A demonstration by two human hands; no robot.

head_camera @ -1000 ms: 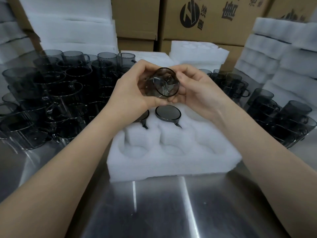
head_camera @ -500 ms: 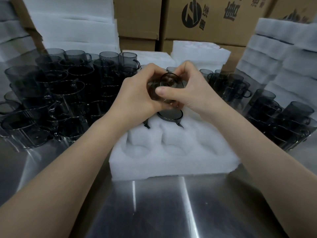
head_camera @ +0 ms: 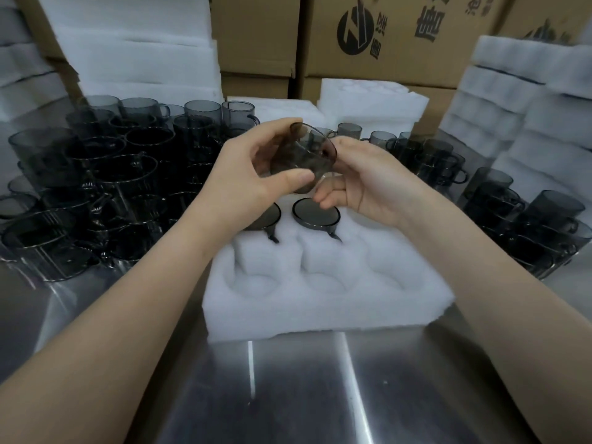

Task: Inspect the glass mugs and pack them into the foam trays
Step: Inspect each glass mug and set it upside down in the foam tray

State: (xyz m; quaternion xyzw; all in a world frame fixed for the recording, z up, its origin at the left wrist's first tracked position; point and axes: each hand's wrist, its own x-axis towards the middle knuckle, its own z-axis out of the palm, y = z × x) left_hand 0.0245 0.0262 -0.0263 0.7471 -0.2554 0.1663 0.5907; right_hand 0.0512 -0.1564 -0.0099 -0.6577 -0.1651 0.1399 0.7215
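Note:
A smoky grey glass mug [head_camera: 304, 157] is held in the air above the white foam tray [head_camera: 323, 302], tilted with its round end facing up and right. My left hand [head_camera: 253, 174] grips its body, thumb across the front. My right hand [head_camera: 362, 181] holds it from the right with curled fingers at its rim and underside. Two mugs sit upside down in the tray's back row: one [head_camera: 315, 213] in plain view, the other [head_camera: 266, 216] partly hidden under my left hand. The front pockets of the tray hold nothing.
Many grey mugs stand crowded on the left [head_camera: 96, 187] and on the right [head_camera: 499, 206] of the steel table [head_camera: 304, 389]. Foam tray stacks [head_camera: 528, 100] rise at right and left rear, and cardboard boxes [head_camera: 400, 36] stand behind.
The mug has been turned in both hands and tilted, its round end now facing up and right. My right hand has shifted from over the mug to its right side.

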